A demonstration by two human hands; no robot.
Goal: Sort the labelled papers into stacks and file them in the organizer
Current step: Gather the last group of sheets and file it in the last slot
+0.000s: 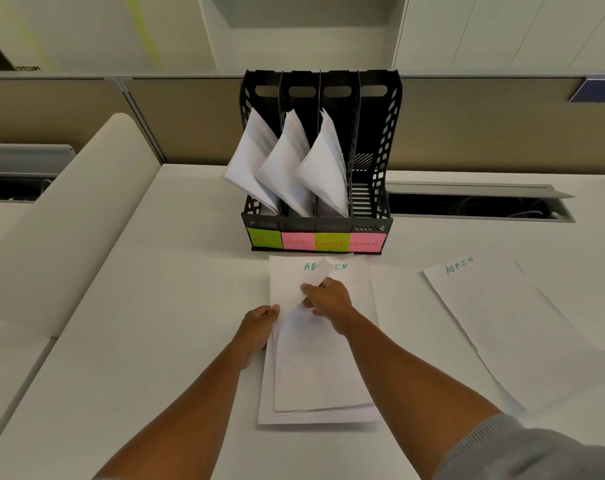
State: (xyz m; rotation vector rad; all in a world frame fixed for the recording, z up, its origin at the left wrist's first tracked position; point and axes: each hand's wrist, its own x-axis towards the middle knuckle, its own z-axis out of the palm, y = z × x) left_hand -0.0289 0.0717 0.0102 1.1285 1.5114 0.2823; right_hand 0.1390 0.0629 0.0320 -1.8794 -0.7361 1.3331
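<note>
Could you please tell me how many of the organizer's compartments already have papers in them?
3. The HR compartment, the second compartment and the FINANCE compartment each hold leaning papers. The rightmost ADMIN compartment looks empty, though its floor is only partly visible.

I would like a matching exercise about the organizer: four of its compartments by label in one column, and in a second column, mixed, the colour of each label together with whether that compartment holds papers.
Compartments of the organizer:
1. HR label
2. second label
3. FINANCE label
4. ADMIN label

States:
A. pink label, no papers
B. green label at the left end, papers inside
C. pink label, papers inside
D. green label between two pink ones, papers inside

Pairs: 1-B, 2-C, 3-D, 4-A
</note>
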